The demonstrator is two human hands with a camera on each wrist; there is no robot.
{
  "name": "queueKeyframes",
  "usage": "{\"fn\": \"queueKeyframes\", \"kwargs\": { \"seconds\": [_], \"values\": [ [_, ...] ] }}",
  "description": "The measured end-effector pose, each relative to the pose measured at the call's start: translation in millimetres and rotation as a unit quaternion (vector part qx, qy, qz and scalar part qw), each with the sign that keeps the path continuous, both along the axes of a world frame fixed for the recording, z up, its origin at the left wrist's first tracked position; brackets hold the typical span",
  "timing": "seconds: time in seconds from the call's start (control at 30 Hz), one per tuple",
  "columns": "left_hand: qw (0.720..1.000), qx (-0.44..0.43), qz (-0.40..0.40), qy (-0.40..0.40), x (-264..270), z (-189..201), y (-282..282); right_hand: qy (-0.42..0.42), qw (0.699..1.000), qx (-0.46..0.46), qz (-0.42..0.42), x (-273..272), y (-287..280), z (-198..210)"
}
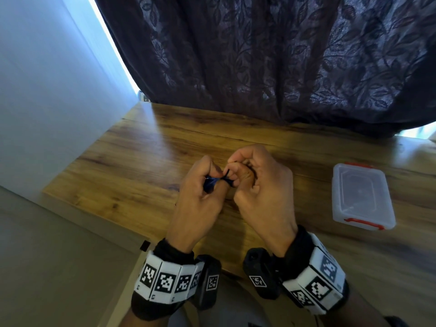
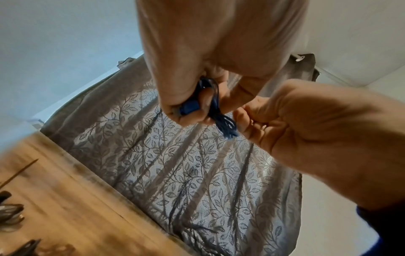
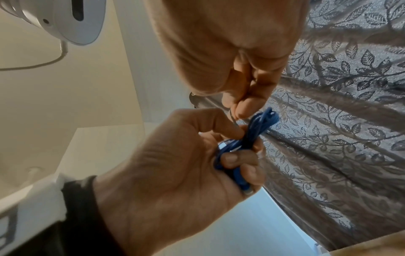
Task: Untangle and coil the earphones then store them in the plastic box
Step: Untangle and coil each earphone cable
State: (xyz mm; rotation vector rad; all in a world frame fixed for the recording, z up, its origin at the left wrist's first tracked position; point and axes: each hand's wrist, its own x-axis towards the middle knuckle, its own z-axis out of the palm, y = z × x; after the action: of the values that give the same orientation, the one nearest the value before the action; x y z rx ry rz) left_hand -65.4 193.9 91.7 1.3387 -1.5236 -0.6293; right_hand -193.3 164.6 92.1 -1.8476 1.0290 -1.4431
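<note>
The blue earphones (image 1: 211, 182) are bunched into a small looped bundle held above the wooden table (image 1: 132, 161). My left hand (image 1: 208, 185) grips the bundle, fingers curled round the cords and a blue plug (image 2: 189, 106). The loop ends (image 3: 264, 119) stick out past its fingers. My right hand (image 1: 232, 169) is right beside it, with thumb and fingertips (image 3: 245, 107) pinched together on a thin strand at the loop ends. The clear plastic box (image 1: 362, 197) with red latches sits on the table to the right, lid on, away from both hands.
A dark leaf-patterned curtain (image 1: 271, 62) hangs along the table's far edge. A pale wall (image 1: 47, 90) runs along the left side, and the table's left edge drops to the floor. Some dark blurred items (image 2: 10, 213) lie on the table in the left wrist view.
</note>
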Motion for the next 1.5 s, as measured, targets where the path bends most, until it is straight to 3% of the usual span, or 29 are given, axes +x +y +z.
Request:
{"fn": "queueKeyframes", "kwargs": {
  "seconds": [0.13, 0.23, 0.47, 0.73, 0.83, 0.93, 1.13, 1.23, 1.3, 1.4, 1.47, 1.5],
  "values": [
    [0.999, 0.020, 0.019, 0.025, -4.3, -0.3, -1.0, -0.027, 0.999, 0.017, 0.001, 1.2, 0.6, -1.2],
    [0.996, 0.053, 0.028, 0.069, -1.7, 2.8, -2.4, -0.042, 0.994, 0.088, 0.039, -6.0, -3.0, 4.0],
    [0.993, 0.072, 0.027, 0.090, 1.9, 7.5, -3.0, 0.026, 0.981, 0.136, 0.133, -23.6, -11.9, 13.9],
    [0.993, 0.077, 0.017, 0.093, -6.7, 1.5, -1.5, 0.007, 0.996, 0.047, 0.081, -12.7, -5.5, -0.4],
    [0.993, 0.087, 0.021, 0.075, -10.9, -9.8, -5.0, -0.008, 0.996, 0.064, 0.065, -11.6, -8.6, -10.9],
    [0.990, 0.122, 0.064, 0.019, -10.9, -31.9, -16.8, 0.028, 0.989, 0.136, 0.048, -9.2, -24.0, -25.1],
    [0.965, 0.218, 0.121, -0.080, -10.6, -78.3, -44.6, 0.170, 0.936, 0.303, 0.065, -10.7, -64.0, -46.8],
    [0.944, 0.258, 0.137, -0.156, -13.6, -91.0, -60.0, 0.238, 0.924, 0.297, 0.030, -45.4, -66.8, -42.1],
    [0.929, 0.282, 0.131, -0.201, -14.3, -97.5, -67.9, 0.315, 0.908, 0.270, -0.059, -80.3, -66.8, -44.3],
    [0.907, 0.297, 0.133, -0.267, -18.1, -103.6, -71.9, 0.406, 0.819, 0.332, -0.233, -126.7, -62.7, -54.7],
    [0.893, 0.299, 0.139, -0.306, -20.3, -107.8, -73.0, 0.416, 0.765, 0.418, -0.260, -147.8, -57.3, -60.8],
    [0.888, 0.297, 0.143, -0.320, -21.1, -109.2, -73.1, 0.414, 0.753, 0.443, -0.257, -154.9, -54.3, -64.8]
  ]
}}
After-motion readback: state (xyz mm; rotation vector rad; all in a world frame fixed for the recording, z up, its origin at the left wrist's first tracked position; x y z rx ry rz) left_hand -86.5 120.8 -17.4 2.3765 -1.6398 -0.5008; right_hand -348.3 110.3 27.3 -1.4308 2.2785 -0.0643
